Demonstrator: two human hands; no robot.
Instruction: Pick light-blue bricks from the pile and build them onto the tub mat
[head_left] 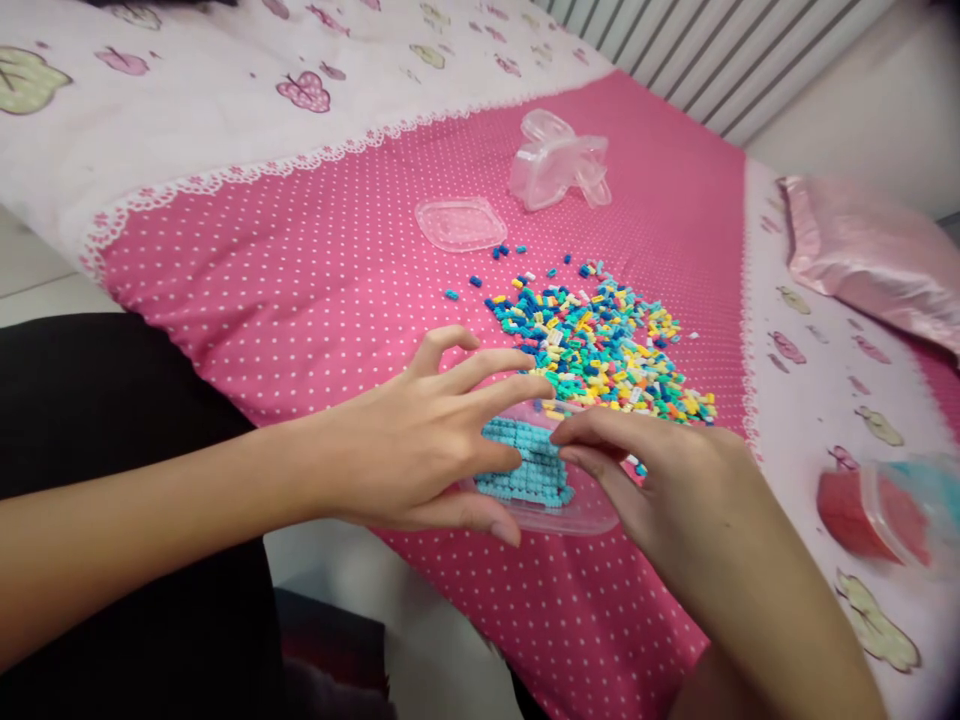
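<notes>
A pile of small coloured building bricks [600, 340] lies on the pink dotted bed cover [315, 280]. Just in front of it sits a clear plastic tray [577, 515] carrying a flat patch of light-blue bricks [529, 470]. My left hand [420, 440] rests over the left side of the tray, fingers spread, thumb against its front edge. My right hand [660, 480] comes in from the right with fingertips pressed together at the tray's far edge; whatever they pinch is too small to make out.
A clear plastic lid [459, 222] and a clear plastic container [559, 160] lie farther back on the cover. A pink pillow [870, 250] is at the right. Bags of red and blue pieces [885, 510] sit at the right edge. The bed edge drops off at the near left.
</notes>
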